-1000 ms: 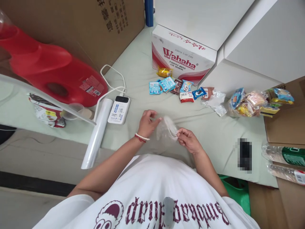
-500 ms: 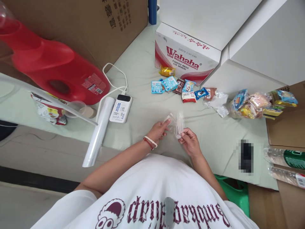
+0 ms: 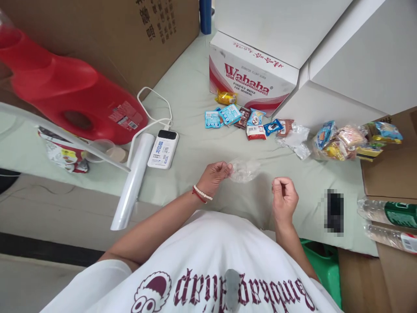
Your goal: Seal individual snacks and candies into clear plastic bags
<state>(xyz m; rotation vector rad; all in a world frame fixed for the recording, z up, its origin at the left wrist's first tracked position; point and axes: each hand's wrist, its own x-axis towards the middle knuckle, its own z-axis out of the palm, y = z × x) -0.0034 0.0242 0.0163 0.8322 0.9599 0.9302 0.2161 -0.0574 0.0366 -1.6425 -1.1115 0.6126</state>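
Note:
My left hand (image 3: 215, 174) is closed, pinching one end of a thin, crumpled clear plastic bag (image 3: 245, 170) between thumb and fingers. The bag spreads out to the right over the pale green cloth (image 3: 192, 134). Further right, my right hand (image 3: 284, 198) is curled up with its thumb against the fingers. A visible gap lies between it and the bag; whether anything small is inside its fingers cannot be seen. Beyond the hands lie several small snack packets, among them a blue-and-white packet (image 3: 256, 117), a red-and-white packet (image 3: 256, 132) and a dark blue packet (image 3: 273, 127).
A Wahaha carton (image 3: 250, 78) stands behind the packets. To the right are another clear plastic wrapper (image 3: 298, 141), a bag of snacks (image 3: 339, 141) and bottles (image 3: 395, 214). On the left are a power bank (image 3: 163, 150), a plastic roll (image 3: 133, 182) and a red jug (image 3: 71, 95).
My right hand has moved away to the right from the bag and curled up. The bag, bunched between both hands before, now hangs spread from the left hand alone.

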